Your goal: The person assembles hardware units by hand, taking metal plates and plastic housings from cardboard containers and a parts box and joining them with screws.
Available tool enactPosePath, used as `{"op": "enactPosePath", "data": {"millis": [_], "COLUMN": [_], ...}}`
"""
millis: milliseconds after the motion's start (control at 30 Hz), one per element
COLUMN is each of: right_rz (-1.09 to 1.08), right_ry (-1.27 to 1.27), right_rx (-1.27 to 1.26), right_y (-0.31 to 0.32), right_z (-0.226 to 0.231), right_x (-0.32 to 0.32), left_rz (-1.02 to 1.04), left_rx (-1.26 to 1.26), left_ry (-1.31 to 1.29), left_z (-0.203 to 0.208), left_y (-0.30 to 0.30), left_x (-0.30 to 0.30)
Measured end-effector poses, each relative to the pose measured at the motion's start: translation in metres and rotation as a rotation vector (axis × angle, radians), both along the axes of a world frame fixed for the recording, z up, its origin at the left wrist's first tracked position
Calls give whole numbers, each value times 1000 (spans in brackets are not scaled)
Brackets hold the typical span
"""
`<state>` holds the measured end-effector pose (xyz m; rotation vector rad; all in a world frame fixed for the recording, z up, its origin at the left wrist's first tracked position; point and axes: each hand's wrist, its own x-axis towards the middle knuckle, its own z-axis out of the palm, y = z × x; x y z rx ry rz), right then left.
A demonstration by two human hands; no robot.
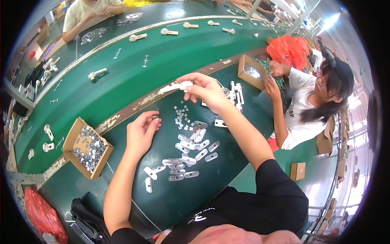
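Over the near edge of the green belt, my right hand pinches a small white part between thumb and fingers. Lower and to the left, my left hand is closed just above the dark green table, thumb against fingertips; a tiny dark thing shows there, too small to name. Between my forearms lie several oval metal plates, some overlapping. Small shiny metal pieces are scattered just beyond them. Long white parts are heaped past my right wrist.
A cardboard box of small metal pieces stands left of my left forearm. The green belt carries spaced white parts. At right a co-worker handles something beside another box and a red bag. Another person sits across.
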<state>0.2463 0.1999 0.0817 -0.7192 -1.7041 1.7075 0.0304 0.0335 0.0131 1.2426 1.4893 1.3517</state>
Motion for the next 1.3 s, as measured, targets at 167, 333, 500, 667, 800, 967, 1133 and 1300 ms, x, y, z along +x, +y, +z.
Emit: {"op": "enactPosePath", "data": {"millis": [167,333,500,667,800,967,1133,1300], "right_rz": [-10,-21,21,145,257,261,317,368], "right_ry": [211,343,282,135,39,-168,-300,-330], "right_rx": [-214,-365,-230,-226,-116,96,167,177], "right_y": [-5,-15,-11,-24,-24,-34,-24,-23], "right_z": [-19,-33,-16,-12,6,29,30,25], "right_x": [21,2,9,-35,-55,-92,-112,-123], "left_rz": [-30,-5,-62,-27,-13,-73,-91,-125], "left_rx": [-6,-18,62,-19,-57,-68,-85,-33], "left_ry": [-157,-227,-325,-589,-737,-801,-815,-796], "left_z": [-7,-17,7,-7,-2,0,0,2], "left_y": [1,-4,14,2,2,5,8,6], "left_x": [-3,-17,-14,-33,-33,-37,-36,-42]}}
